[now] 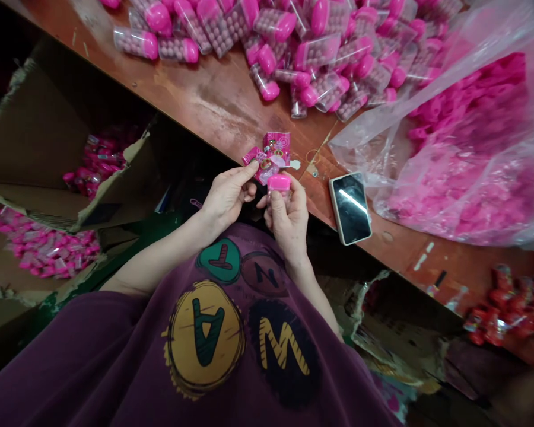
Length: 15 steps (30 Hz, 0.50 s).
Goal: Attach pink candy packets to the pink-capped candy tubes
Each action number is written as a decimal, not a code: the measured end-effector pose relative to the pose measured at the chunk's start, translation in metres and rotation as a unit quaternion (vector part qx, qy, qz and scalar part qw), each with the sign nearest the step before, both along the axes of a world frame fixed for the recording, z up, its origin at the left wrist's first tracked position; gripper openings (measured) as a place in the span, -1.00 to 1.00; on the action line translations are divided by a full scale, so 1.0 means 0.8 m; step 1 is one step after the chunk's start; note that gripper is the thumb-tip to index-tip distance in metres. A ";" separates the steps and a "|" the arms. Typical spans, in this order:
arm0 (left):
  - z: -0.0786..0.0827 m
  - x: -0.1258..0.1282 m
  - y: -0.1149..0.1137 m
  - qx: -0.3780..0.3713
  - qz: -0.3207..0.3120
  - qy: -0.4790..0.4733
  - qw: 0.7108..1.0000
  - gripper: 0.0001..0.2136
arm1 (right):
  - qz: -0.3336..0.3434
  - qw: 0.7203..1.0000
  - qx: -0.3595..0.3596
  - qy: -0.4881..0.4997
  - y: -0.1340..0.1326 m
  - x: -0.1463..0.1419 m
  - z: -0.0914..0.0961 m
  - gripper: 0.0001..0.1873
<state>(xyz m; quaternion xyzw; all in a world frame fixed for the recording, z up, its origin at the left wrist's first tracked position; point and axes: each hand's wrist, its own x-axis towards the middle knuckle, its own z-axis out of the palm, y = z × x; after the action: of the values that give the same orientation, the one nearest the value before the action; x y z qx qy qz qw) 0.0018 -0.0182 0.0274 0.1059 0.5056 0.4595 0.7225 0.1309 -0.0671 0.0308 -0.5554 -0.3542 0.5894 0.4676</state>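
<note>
Where the tabletop slants across the upper frame, the right hand, near centre, wraps thumb and fingers round a pink-capped container, best kept steady; the left hand, just leftward, pinches printed pink wrapping, best handled lightly.

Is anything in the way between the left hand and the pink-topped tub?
Nothing I can see blocks the gap between the left hand and the pink-topped tub in the right hand. Shiny pink pieces pinched by the left hand sit just past the tub's top; whether they touch it, I can't tell.
</note>
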 end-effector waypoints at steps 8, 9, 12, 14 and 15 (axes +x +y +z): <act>-0.001 0.001 -0.002 0.013 -0.017 -0.028 0.999 -0.64 | 0.009 0.999 -0.032 0.039 0.000 -0.002 -0.007 -0.33; -0.001 0.001 -0.002 0.016 -0.022 -0.035 0.999 -0.66 | 0.015 0.998 -0.038 0.046 0.000 -0.002 -0.008 -0.34; 0.001 -0.002 -0.002 0.020 -0.040 -0.042 0.998 -0.70 | 0.022 0.999 -0.032 0.038 -0.001 0.000 -0.012 -0.37; 0.001 -0.003 -0.002 0.019 -0.055 -0.048 0.997 -0.73 | 0.018 1.000 -0.004 0.002 -0.003 0.001 -0.016 -0.36; 0.001 -0.003 -0.003 0.018 -0.060 -0.053 0.997 -0.74 | 0.017 1.000 0.010 -0.021 -0.004 0.001 -0.017 -0.34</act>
<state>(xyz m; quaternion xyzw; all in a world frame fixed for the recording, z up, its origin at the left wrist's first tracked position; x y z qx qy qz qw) -0.0010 -0.0202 0.0285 0.1247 0.4514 0.4290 0.7724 0.1319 -0.0701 0.0172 -0.5568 -0.3790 0.5818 0.4559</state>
